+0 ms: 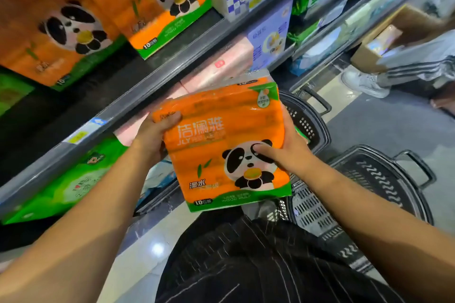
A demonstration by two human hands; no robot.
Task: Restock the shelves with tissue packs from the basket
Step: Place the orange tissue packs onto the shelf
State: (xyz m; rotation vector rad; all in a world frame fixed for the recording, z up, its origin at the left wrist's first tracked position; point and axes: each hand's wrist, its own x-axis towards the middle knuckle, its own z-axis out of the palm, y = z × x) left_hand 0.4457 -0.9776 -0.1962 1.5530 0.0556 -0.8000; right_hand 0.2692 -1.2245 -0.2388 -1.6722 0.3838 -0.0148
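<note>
An orange tissue pack (221,145) with a panda print and a green lower band is held up in front of the shelves. My left hand (155,133) grips its upper left corner, thumb over the front. My right hand (285,152) grips its right side, thumb lying across the panda. Two matching orange panda packs (61,32) (162,0) stand on the upper shelf at the left. Below and behind the held pack stands a black plastic basket (307,118); a second black basket (384,179) sits to the right on the floor. The first basket's contents are mostly hidden by the pack.
A grey shelf rail (152,81) runs diagonally across. Pink packs (221,61) and green packs (61,184) fill the lower shelf; blue checkered and green packs sit further right. Another person's shoe (364,83) and a cardboard box (384,39) are at the right on the glossy floor.
</note>
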